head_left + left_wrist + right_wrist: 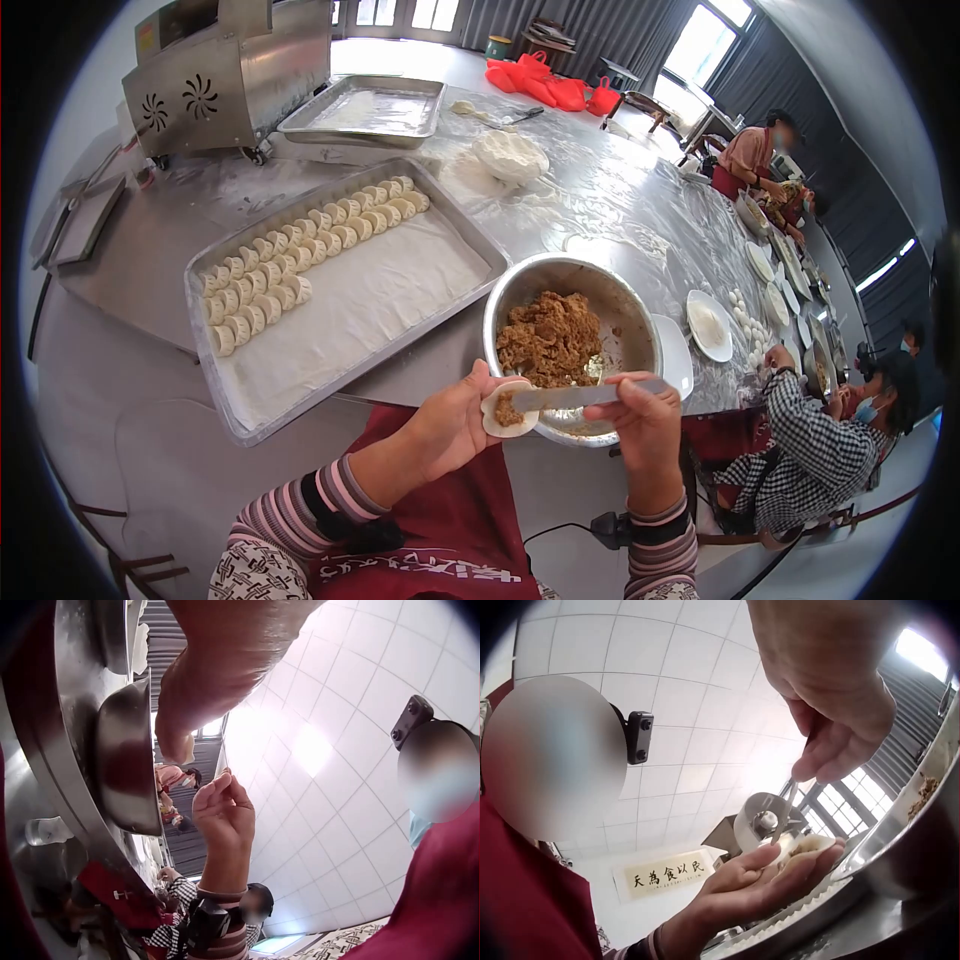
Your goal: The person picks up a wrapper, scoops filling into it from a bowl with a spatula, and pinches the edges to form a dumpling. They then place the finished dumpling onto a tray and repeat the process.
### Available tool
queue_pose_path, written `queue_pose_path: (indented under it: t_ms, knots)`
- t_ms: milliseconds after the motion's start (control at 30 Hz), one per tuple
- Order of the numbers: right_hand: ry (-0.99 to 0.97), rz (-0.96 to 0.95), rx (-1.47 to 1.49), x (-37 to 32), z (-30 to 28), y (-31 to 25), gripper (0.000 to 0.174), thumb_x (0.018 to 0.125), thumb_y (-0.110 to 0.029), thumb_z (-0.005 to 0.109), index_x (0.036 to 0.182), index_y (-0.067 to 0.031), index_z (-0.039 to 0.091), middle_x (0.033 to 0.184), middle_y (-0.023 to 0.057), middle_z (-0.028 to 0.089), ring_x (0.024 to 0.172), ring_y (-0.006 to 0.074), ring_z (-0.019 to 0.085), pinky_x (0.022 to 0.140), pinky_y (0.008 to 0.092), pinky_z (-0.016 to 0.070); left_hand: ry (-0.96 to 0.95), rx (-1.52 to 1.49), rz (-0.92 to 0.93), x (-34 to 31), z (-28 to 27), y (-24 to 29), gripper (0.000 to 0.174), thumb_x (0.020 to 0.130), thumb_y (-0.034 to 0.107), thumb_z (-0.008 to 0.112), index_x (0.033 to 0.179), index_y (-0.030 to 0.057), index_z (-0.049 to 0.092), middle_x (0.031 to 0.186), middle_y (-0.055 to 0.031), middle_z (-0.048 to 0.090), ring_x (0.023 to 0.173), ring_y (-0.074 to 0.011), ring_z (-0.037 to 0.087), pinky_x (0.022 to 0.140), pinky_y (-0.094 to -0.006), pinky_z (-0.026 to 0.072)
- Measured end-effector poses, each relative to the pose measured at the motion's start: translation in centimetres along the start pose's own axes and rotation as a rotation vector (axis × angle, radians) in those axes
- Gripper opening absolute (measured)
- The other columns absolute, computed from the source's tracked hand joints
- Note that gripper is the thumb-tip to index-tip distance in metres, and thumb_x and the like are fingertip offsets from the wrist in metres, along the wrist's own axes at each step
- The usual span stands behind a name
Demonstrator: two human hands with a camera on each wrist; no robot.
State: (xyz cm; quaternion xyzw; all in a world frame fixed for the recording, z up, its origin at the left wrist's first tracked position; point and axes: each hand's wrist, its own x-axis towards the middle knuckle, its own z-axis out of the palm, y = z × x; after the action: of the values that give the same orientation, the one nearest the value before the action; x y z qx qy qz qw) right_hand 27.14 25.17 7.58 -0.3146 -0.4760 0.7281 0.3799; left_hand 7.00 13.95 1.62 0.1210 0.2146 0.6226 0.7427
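**Wrapper cupped in left hand, blade tip on it**

Head view: left hand (450, 425) cups a round dumpling wrapper (508, 410) with a dab of filling on it, fingers curved under it and thumb at its top edge. Right hand (645, 425) pinches a flat spatula (580, 395). The blade's long axis runs left-right, its tip on the wrapper, so the wrapper lies left of the right-hand grip. Both are at the near rim of the steel bowl (497, 300) of brown filling (550, 340). Rows of folded dumplings (300, 260) sit on the tray (205, 345) to the left.

Left wrist view: right hand (223, 817) fingertips bunched together, blade barely visible; bowl (124, 757) beside it.

Right wrist view: spatula (787, 810) slants down from the right hand (832, 690) onto the wrapper (810, 847), which lies on the left hand (757, 889).
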Motion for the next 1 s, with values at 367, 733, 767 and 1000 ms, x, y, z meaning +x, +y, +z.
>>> queue_pose_path:
  t_ms: [367,733,767,1000]
  knots:
    - [-0.008,0.045,0.122,-0.3,-1.0,2.4,0.014,0.085,-0.002,0.057,0.094,0.0058,0.065,0.085,0.0178,0.068,0.07,0.0312,0.07,0.068,0.0361,0.0587,0.0,0.022,0.023,-0.5,-0.6,-0.5,0.061,0.101,0.045,0.027,0.13,-0.0064,0.042,0.127,-0.0137,0.051,0.119,-0.0229,0.051,0.103,-0.038,0.0408]
    - [-0.004,0.047,0.287,0.0,-2.7,2.6,0.014,0.084,-0.002,0.058,0.093,0.007,0.063,0.083,0.0179,0.069,0.069,0.0321,0.07,0.066,0.0379,0.0593,-0.002,-0.047,-0.032,-0.9,-0.7,-0.4,0.058,0.102,0.042,0.022,0.131,-0.0058,0.038,0.129,-0.0172,0.05,0.12,-0.0276,0.051,0.103,-0.0397,0.0416]
    - [-0.001,0.045,0.285,-0.2,-2.4,2.6,0.014,0.084,-0.002,0.058,0.093,0.007,0.063,0.083,0.0179,0.069,0.069,0.0321,0.07,0.066,0.0379,0.0593,-0.015,-0.048,-0.037,-0.9,-0.6,-0.4,0.059,0.102,0.043,0.021,0.131,-0.0058,0.038,0.128,-0.0173,0.051,0.12,-0.0279,0.051,0.103,-0.0399,0.0416]
    - [-0.057,0.02,-0.072,-0.7,-0.4,2.1,0.014,0.084,-0.004,0.059,0.092,0.0076,0.063,0.082,0.0193,0.068,0.066,0.0315,0.07,0.064,0.0376,0.0595,-0.125,-0.054,-0.088,-1.8,-1.2,-0.2,0.061,0.101,0.044,0.025,0.13,-0.0076,0.04,0.127,-0.0179,0.051,0.12,-0.0298,0.052,0.103,-0.0398,0.0418]
